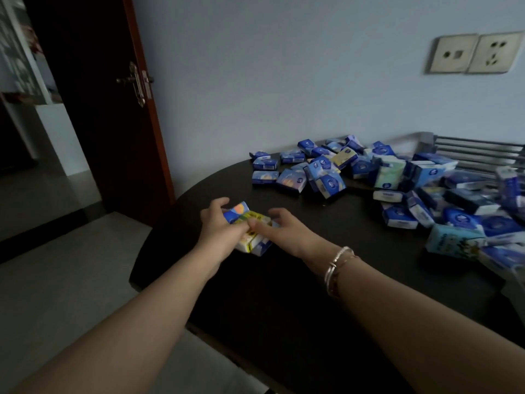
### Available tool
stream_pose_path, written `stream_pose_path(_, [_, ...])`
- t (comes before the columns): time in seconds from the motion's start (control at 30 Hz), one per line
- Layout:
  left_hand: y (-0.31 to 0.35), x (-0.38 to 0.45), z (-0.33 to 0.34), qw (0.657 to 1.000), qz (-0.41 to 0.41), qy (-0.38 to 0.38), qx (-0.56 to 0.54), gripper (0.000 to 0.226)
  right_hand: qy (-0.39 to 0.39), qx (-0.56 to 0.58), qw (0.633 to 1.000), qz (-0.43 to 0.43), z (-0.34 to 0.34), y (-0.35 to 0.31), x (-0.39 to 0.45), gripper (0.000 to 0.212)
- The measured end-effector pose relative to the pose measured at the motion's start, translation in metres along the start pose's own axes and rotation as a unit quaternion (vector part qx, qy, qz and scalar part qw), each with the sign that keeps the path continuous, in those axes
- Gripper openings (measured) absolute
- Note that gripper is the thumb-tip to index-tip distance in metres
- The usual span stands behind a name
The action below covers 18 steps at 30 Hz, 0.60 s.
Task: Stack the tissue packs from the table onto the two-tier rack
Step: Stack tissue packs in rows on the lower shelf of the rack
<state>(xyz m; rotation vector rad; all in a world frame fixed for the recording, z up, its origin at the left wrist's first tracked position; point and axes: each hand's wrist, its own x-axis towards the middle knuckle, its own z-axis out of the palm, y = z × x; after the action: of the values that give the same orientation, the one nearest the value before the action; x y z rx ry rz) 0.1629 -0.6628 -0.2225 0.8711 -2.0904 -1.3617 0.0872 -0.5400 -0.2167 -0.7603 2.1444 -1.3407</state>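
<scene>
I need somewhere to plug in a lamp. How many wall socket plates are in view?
2. Both sit side by side on the wall at upper right: the left plate and the right plate, touching edges, above the tissue packs. Others may lie outside the frame.

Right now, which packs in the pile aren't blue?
The pale yellow pack at the pile's far side and the mint-green pack standing mid-pile; those around them are blue.
</scene>
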Motion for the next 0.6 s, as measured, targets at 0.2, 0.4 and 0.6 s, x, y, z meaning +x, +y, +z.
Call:
stream_pose_path(0.2, [0.0, -0.076, 0.009, 0.993, 0.026, -0.006, -0.119, 0.047, 0.007, 0.012, 1.0, 0.015, -0.008, 0.01, -0.076, 0.08])
stream_pose_path(0.4, [0.003, -0.145, 0.014, 0.976, 0.049, -0.024, -0.21, 0.024, 0.06, 0.174, 0.983, 0.024, -0.001, 0.008, -0.168, 0.05])
stream_pose_path(0.6, [0.041, -0.234, -0.001, 0.963, 0.115, -0.112, -0.217, 0.026, 0.135, 0.155, 0.978, -0.026, -0.011, 0.001, -0.269, 0.036])
